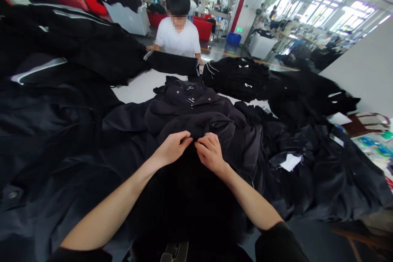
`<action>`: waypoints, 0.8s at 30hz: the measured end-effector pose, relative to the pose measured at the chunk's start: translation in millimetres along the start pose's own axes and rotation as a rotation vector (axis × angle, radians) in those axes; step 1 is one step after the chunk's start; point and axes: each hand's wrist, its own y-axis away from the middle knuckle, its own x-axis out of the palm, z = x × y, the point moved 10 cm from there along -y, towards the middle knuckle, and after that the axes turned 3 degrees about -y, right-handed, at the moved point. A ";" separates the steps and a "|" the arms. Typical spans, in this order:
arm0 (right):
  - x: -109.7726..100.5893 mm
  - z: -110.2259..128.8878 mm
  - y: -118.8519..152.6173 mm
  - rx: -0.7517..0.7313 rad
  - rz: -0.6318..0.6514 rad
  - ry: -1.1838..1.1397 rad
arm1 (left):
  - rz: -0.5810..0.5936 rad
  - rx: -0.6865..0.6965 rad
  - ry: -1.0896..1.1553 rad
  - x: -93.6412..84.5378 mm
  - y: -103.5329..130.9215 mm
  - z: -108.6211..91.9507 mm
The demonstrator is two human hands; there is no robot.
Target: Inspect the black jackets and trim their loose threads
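A dark jacket [196,108] lies spread out in front of me, its collar with snap buttons and a neck label pointing away. My left hand [175,147] pinches the near edge of the jacket between thumb and fingers. Close beside it, my right hand [211,152] has its fingers curled on the same edge, a small gap from the left. The cloth between the fingertips is bunched, and its finer detail is too dark to make out.
Across the white table [138,86] a person in a white shirt [178,35] handles a folded black garment [175,63]. Heaps of dark clothing [70,45] lie at left, with more black garments [245,75] at right. A white scrap [290,162] rests on the right-hand pile.
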 end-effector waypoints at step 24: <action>4.2 1.1 1.9 0.067 0.076 0.019 | -0.164 0.023 -0.039 -16.0 2.7 3.1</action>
